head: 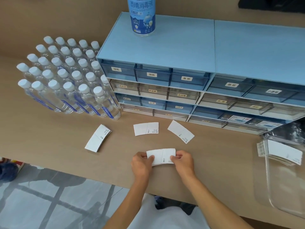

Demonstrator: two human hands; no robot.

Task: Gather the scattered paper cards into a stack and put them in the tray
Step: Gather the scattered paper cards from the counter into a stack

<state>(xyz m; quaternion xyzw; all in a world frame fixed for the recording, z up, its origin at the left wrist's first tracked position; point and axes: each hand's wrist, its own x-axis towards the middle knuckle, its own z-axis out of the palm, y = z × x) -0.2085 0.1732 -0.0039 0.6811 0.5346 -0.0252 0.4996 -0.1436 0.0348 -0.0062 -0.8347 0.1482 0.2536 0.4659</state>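
both hands (143,162) (182,161) pinching card stack (162,157) ends, left of tray (280,187); loose pinch risks fanning, slipping onto desk (49,146).

The paper cards (160,157) look matt white with small print. The surface (49,138) is smooth, matt tan laminate. The tray (280,187) is clear glossy plastic, as are the bottles (66,83); the drawer cabinet (165,47) is matt blue plastic.

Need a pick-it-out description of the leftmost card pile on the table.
Start at the block of water bottles left of the blue drawer cabinet. Just in front, on the table, lies a card pile. It alone runs diagonally with fanned edges, far from both hands.
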